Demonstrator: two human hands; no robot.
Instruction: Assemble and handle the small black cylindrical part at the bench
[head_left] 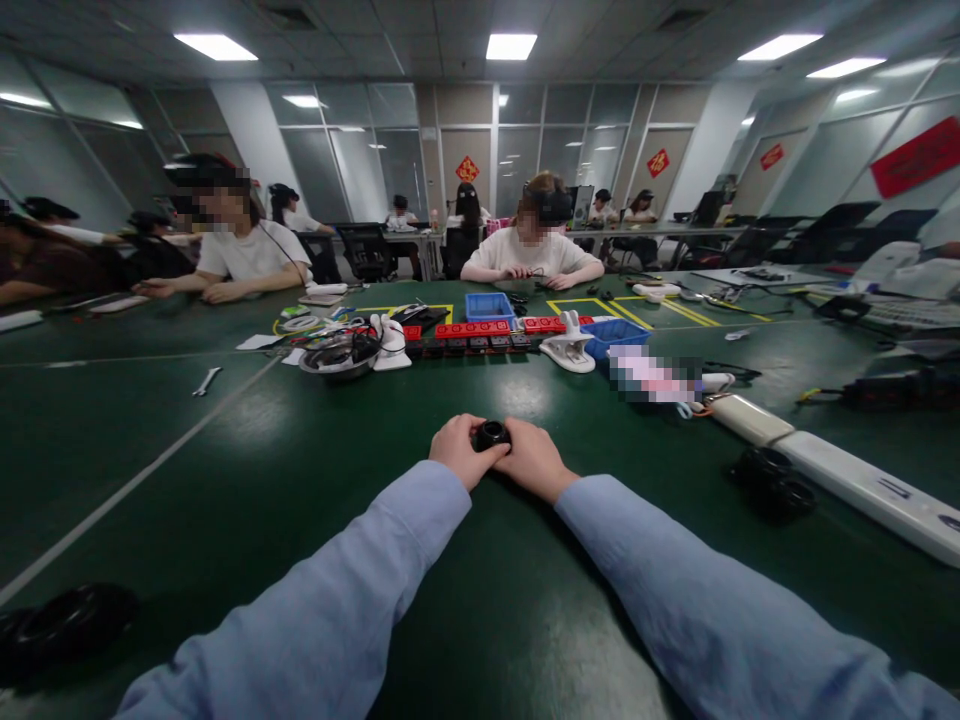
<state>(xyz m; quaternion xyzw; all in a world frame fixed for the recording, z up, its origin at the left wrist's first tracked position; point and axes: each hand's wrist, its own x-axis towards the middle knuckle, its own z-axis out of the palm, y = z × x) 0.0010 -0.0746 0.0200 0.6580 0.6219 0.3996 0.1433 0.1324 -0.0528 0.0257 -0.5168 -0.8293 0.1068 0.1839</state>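
Observation:
Both my hands are closed round a small black ring-shaped part (492,434) with a round hole in its top, at the middle of the green table (300,540). My left hand (455,450) wraps its left side, the thumb along its near edge. My right hand (538,458) grips the right side, and the two thumbs meet in front. The part's lower side is hidden by my fingers. More black ring-like parts (772,482) lie to the right, and another black ring (75,625) rests at the near left.
A wrench (207,381) lies at the left. Ahead are a metal bowl with cables (339,357), red power strips (472,330), blue bins (489,307) and a white clamp (570,345). A long white device (862,470) stretches along the right. A co-worker (534,245) sits opposite.

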